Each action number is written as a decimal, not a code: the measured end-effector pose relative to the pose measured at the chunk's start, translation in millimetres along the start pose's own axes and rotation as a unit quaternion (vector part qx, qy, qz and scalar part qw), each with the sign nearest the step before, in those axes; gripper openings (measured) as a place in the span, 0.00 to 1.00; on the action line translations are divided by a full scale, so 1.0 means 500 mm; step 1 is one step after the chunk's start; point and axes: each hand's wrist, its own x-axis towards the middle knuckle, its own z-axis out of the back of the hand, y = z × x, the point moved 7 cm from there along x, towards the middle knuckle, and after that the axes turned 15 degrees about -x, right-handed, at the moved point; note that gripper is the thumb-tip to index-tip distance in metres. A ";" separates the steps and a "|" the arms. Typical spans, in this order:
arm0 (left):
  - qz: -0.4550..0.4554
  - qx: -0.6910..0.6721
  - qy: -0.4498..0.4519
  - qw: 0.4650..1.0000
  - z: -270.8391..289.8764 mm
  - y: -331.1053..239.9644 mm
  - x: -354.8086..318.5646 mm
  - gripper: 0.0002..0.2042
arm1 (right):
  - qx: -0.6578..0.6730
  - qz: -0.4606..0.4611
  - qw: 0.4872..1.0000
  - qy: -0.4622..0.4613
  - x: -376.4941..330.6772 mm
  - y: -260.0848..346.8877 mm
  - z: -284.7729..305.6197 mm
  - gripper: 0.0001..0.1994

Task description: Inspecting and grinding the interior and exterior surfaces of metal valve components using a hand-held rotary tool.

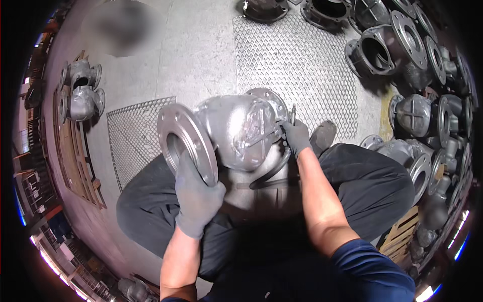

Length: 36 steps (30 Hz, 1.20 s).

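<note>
A grey cast metal valve body [226, 123] with a round flange at each end lies between my knees. My gloved left hand [197, 201] is closed around the lower rim of its left flange [198, 146], with the fingers reaching into the bore. At the far right end, beside the other flange [269, 95], my gloved right hand [298, 137] is closed on a slim, dark hand tool [293, 113]. The tool's tip points up past my fingers. A dark ribbed hose [275, 172] curves below that hand, partly hidden by the valve body.
Several similar flanged castings [415, 115] crowd the right side, and more [372, 53] stand at the far right. Two castings [83, 103] rest by a wooden pallet [75, 146] on the left. Metal mesh sheets [297, 60] lie on the grey floor [196, 45].
</note>
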 end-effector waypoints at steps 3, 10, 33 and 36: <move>-0.010 0.034 0.024 0.999 0.001 0.012 0.010 0.38 | -0.170 0.041 0.985 0.013 -0.012 0.009 0.062 0.15; -0.047 0.046 0.049 0.997 0.026 0.033 0.035 0.37 | -0.536 0.237 0.810 0.016 -0.093 0.128 0.125 0.21; -0.127 -0.030 0.064 0.989 0.063 0.047 0.074 0.33 | -0.671 0.144 0.651 0.323 -0.092 0.212 0.008 0.34; -0.111 -0.041 0.060 0.991 0.066 0.052 0.072 0.34 | -0.665 0.143 0.658 0.322 -0.091 0.214 0.012 0.34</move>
